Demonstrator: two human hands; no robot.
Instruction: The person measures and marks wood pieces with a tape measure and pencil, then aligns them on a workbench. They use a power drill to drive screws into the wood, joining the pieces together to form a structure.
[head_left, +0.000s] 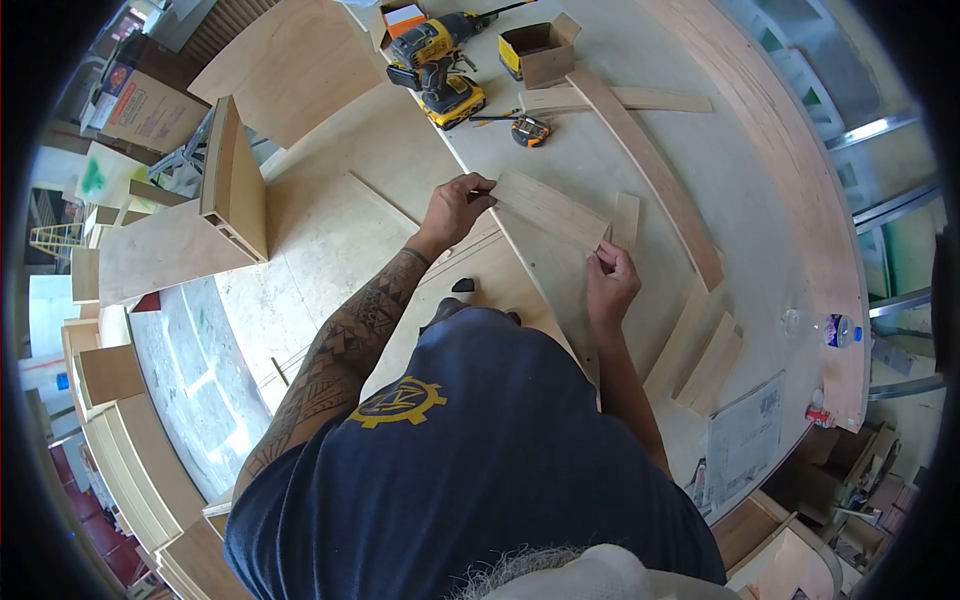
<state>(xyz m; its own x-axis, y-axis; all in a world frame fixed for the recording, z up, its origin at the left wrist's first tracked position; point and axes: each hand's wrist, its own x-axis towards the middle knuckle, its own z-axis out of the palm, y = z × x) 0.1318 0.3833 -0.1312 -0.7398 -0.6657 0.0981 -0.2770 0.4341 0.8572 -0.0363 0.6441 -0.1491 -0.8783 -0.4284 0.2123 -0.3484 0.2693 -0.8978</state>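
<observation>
Short wooden board, pale and flat, lies between the two hands at the near edge of the worktable; whether it rests on the top or is lifted slightly, I cannot tell. It looks light and stiff, probably dry enough to grip well, though its thin edges and corners could chip or splinter; opposite ends seem the best places to hold it. The left hand has thumb and fingers pinched on its left end, while the right hand has fingertips closed on its near right corner. As for writing, the yellow-and-black cordless drill, the tape measure, the water bottle and the cardboard carton show no brand I can read; the shirt bears a yellow gear emblem with unclear angular marks inside.
</observation>
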